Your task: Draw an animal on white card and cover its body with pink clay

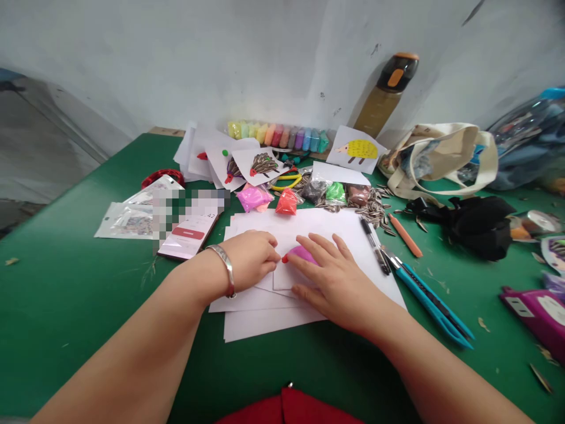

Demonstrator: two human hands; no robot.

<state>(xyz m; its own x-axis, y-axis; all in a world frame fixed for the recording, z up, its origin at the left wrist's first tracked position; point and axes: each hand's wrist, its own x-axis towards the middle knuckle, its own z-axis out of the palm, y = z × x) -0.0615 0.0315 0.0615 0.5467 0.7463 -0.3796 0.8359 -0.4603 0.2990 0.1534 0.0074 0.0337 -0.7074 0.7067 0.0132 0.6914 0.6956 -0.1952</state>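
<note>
Sheets of white paper lie stacked on the green table in front of me. On a smaller card at the middle sits a flattened pink-purple piece of modelling clay with a small red clay tip at its left end. My right hand rests over the pink clay with fingers spread, covering part of it. My left hand, with a silver bangle on the wrist, is beside the red tip, fingers curled together; whether anything is between them is hidden.
Clay packets, sunflower seeds and decorated animal cards lie behind the paper. A phone is at left. A pen, blue cutter and orange stick lie right; a bottle leans at the wall.
</note>
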